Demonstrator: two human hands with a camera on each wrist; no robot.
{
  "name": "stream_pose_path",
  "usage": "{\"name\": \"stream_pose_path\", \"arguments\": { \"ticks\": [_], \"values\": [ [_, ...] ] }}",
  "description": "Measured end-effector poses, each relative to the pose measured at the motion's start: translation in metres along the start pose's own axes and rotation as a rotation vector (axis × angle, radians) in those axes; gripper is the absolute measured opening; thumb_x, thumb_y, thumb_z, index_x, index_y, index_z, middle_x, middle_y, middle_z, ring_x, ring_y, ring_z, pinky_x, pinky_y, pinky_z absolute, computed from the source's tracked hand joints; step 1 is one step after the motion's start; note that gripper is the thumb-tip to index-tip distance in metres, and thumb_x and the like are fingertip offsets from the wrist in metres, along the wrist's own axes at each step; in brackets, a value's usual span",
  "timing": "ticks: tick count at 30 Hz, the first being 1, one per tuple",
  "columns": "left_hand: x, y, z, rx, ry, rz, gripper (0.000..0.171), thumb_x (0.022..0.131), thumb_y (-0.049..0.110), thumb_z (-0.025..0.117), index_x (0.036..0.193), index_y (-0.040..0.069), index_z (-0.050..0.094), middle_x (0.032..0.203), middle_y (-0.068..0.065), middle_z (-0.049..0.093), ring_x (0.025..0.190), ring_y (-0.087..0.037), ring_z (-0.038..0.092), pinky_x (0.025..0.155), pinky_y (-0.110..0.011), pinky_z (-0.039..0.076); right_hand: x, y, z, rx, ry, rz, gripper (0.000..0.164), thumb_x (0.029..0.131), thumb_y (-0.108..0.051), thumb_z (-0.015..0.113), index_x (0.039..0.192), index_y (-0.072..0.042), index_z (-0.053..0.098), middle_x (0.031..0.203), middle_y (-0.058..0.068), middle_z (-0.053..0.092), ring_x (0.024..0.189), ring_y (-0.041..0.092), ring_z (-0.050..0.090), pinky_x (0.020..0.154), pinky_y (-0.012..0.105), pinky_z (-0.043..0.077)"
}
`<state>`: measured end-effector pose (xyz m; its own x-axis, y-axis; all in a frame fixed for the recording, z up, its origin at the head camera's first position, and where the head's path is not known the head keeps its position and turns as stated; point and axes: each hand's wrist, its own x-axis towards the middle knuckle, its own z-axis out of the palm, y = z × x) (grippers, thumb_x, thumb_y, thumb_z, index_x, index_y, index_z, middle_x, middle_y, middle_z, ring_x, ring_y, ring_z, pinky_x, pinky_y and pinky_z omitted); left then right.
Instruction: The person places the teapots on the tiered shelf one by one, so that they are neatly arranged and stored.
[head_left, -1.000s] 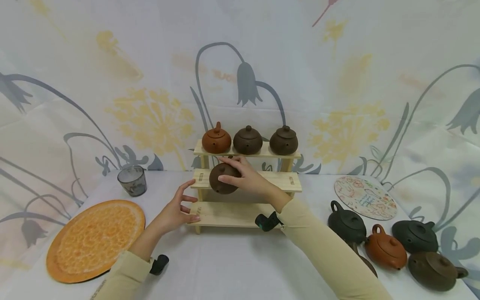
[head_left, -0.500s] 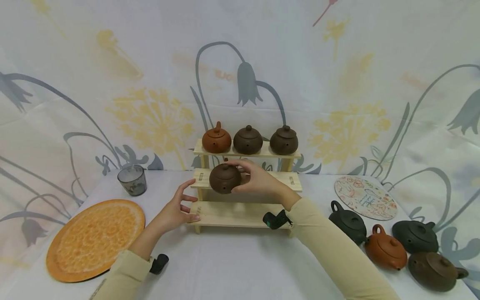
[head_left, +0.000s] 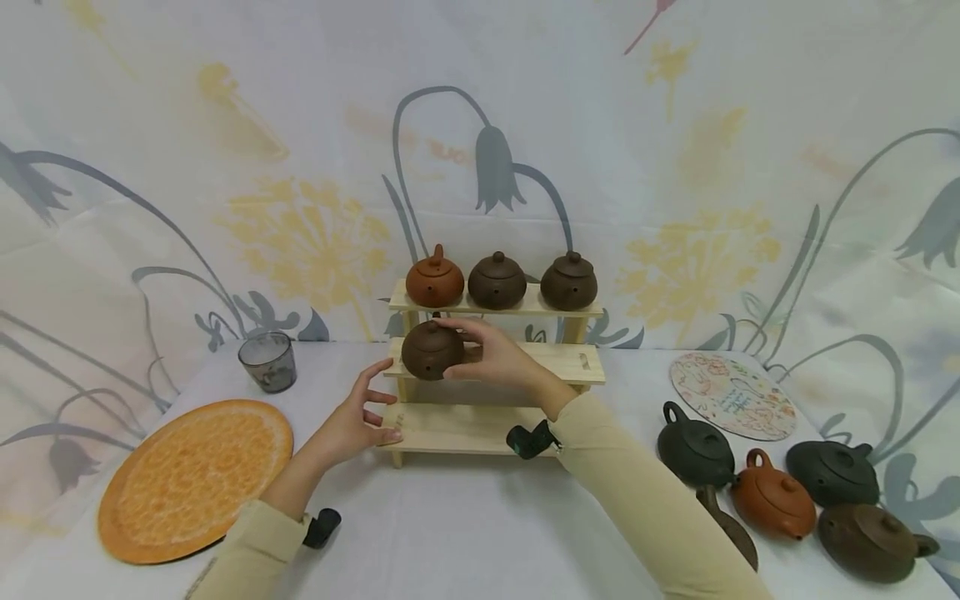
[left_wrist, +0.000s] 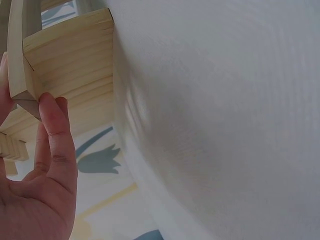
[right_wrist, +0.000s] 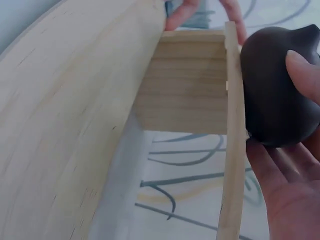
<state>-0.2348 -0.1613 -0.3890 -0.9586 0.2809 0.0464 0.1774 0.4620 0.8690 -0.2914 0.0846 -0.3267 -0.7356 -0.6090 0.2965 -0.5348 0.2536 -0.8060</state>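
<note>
since half a second ago the dark brown teapot [head_left: 431, 352] has shifted toward the left end of the middle shelf [head_left: 572, 356], carried by the right hand [head_left: 497, 361], while the left hand [head_left: 356, 423] stays put.

the right hand pinches the pot, thumb on one side of its body and fingers on the other. the pot is upright, spout hole facing the person, at the front of that shelf; i cannot tell whether its weight rests on the board. the left hand holds the left end of the wooden rack [left_wrist: 75, 65], thumb low on the bottom shelf [head_left: 465, 427], index finger up at the middle one, probably to steady it.

the work looks partway through: a terracotta teapot [head_left: 434, 283] and two dark teapots [head_left: 497, 283] already stand in a row on the top shelf [head_left: 533, 301], this fourth seems nearly placed, and five more pots [head_left: 772, 498] remain on the white cloth [head_left: 450, 533] at the right, one partly behind the right sleeve [head_left: 645, 492].

the right arm slants in from the lower right, hand curved round the pot from the right; the left forearm rises from the lower left, fingers apart.

farther out lie an orange round mat [head_left: 195, 479], a smoky glass [head_left: 270, 367] and a printed disc [head_left: 731, 396].
</note>
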Motion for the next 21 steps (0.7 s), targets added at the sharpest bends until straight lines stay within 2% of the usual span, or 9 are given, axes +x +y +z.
{"name": "stream_pose_path", "arguments": {
  "ticks": [3,8,10,14,21],
  "values": [
    [0.0,0.001,0.001,-0.012,-0.006,0.014,0.097,0.073,-0.001,0.077,0.145,0.022,0.017,0.119,-0.023,0.053,0.078,-0.024,0.055,0.067,-0.035,0.046,-0.006,-0.002,-0.002,0.03,0.008,-0.012,0.07,0.076,0.004,0.074,0.137,-0.001,0.042,0.141,0.014,0.037,0.123,0.031,0.044,0.092,0.031,0.043],
    [-0.003,0.004,0.0,-0.004,-0.003,0.011,0.098,0.073,0.0,0.078,0.146,0.02,0.016,0.119,-0.024,0.053,0.079,-0.025,0.055,0.066,-0.036,0.046,-0.019,-0.01,-0.011,0.028,0.031,-0.036,0.067,0.075,-0.001,0.076,0.135,-0.001,0.046,0.138,0.012,0.043,0.124,0.029,0.043,0.097,0.037,0.038],
    [-0.002,0.003,0.0,0.011,0.004,0.005,0.097,0.073,0.001,0.078,0.145,0.02,0.017,0.119,-0.023,0.054,0.079,-0.024,0.056,0.066,-0.035,0.046,-0.026,-0.013,-0.016,-0.001,0.043,-0.047,0.065,0.076,-0.006,0.077,0.134,-0.005,0.048,0.136,0.009,0.046,0.123,0.025,0.044,0.097,0.035,0.038],
    [-0.001,0.002,0.001,0.014,0.01,-0.003,0.096,0.073,0.0,0.078,0.145,0.022,0.018,0.118,-0.022,0.055,0.079,-0.024,0.056,0.067,-0.034,0.046,-0.044,-0.02,-0.026,-0.015,0.064,-0.064,0.063,0.075,-0.007,0.078,0.132,-0.005,0.05,0.133,0.009,0.049,0.122,0.022,0.044,0.096,0.032,0.039],
    [-0.001,0.002,0.001,0.02,0.014,-0.014,0.096,0.073,0.001,0.078,0.145,0.023,0.019,0.118,-0.021,0.055,0.079,-0.024,0.055,0.066,-0.034,0.046,-0.081,-0.021,-0.043,-0.023,0.089,-0.088,0.061,0.076,-0.003,0.076,0.131,0.0,0.05,0.133,0.012,0.047,0.123,0.031,0.042,0.096,0.036,0.039]
  ]
}}
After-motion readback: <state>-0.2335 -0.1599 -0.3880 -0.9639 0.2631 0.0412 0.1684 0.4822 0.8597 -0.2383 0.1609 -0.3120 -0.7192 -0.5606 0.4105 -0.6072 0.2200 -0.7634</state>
